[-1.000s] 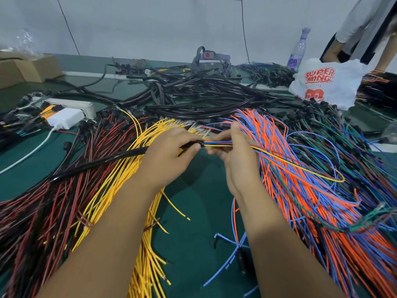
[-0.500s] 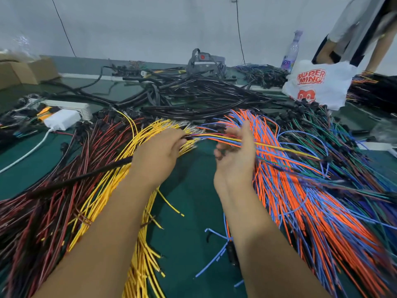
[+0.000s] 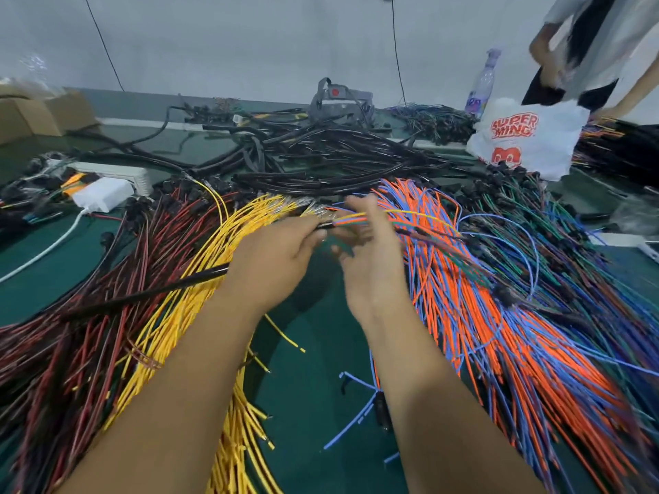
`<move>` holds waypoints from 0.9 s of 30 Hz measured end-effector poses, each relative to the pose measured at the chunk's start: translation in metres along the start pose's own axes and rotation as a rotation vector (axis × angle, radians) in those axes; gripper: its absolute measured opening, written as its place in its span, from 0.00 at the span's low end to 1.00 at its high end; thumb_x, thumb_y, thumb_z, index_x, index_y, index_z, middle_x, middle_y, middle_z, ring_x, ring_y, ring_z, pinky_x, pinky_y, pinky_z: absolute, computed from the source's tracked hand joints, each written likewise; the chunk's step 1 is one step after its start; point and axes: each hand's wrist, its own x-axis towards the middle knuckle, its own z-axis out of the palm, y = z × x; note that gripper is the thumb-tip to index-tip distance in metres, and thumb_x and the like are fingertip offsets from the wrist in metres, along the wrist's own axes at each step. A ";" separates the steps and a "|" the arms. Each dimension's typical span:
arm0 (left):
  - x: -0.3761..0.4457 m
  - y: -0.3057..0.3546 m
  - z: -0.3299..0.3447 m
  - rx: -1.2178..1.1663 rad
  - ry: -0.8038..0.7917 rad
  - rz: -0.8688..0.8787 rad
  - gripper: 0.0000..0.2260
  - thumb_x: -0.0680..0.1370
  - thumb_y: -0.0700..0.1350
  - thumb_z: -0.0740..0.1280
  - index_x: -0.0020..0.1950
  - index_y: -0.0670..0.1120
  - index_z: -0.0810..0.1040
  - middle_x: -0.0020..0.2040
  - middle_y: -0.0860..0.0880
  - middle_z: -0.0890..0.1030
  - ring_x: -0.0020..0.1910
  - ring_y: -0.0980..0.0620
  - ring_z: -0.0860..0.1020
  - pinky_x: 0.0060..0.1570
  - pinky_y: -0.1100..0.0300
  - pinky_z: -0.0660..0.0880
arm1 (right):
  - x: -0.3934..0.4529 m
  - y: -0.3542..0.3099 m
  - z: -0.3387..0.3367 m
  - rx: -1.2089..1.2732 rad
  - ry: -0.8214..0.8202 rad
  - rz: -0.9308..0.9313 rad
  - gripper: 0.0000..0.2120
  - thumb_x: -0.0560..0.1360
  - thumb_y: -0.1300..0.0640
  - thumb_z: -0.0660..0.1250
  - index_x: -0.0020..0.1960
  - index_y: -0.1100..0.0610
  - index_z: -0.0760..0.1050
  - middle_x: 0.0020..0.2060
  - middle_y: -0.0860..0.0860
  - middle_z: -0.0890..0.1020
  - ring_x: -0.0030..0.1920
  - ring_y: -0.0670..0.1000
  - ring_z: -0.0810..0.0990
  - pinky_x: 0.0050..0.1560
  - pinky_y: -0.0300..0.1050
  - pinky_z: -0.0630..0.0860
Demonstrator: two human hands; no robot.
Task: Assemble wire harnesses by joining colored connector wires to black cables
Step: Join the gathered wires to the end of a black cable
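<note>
Right hand [image 3: 371,265] lifted off coloured wires [image 3: 351,220], left hand [image 3: 274,258] gripping black cable [image 3: 149,297]

— Any writing you can read?
— Only on the white plastic bag [image 3: 527,137] at the far right of the tabletop [image 3: 303,386]: "SUPER MING" in red capitals, above a red cartoon logo.
— And the bottle [image 3: 481,87] behind it?
— It has a purple label, too blurred to read.

L hand [image 3: 274,254] pinching, R hand [image 3: 371,258] open
</note>
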 end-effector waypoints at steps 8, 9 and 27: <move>-0.002 -0.015 -0.008 0.073 -0.089 -0.001 0.11 0.79 0.56 0.55 0.45 0.51 0.71 0.35 0.53 0.72 0.36 0.51 0.70 0.30 0.57 0.62 | 0.008 -0.015 -0.012 0.028 0.218 -0.079 0.16 0.80 0.53 0.63 0.35 0.59 0.71 0.28 0.52 0.75 0.23 0.45 0.70 0.23 0.35 0.66; -0.002 -0.015 -0.008 0.077 -0.095 -0.003 0.10 0.79 0.56 0.56 0.44 0.52 0.71 0.34 0.53 0.72 0.35 0.52 0.69 0.29 0.57 0.61 | 0.009 -0.015 -0.010 -0.058 0.205 -0.137 0.17 0.81 0.54 0.62 0.35 0.59 0.71 0.27 0.52 0.75 0.22 0.46 0.71 0.23 0.36 0.68; -0.002 0.010 -0.008 0.007 -0.063 0.064 0.09 0.75 0.56 0.60 0.43 0.52 0.74 0.26 0.56 0.66 0.32 0.52 0.69 0.29 0.61 0.61 | 0.003 0.001 -0.005 -0.567 -0.051 -0.106 0.25 0.82 0.41 0.50 0.41 0.44 0.84 0.49 0.44 0.85 0.56 0.49 0.80 0.53 0.46 0.73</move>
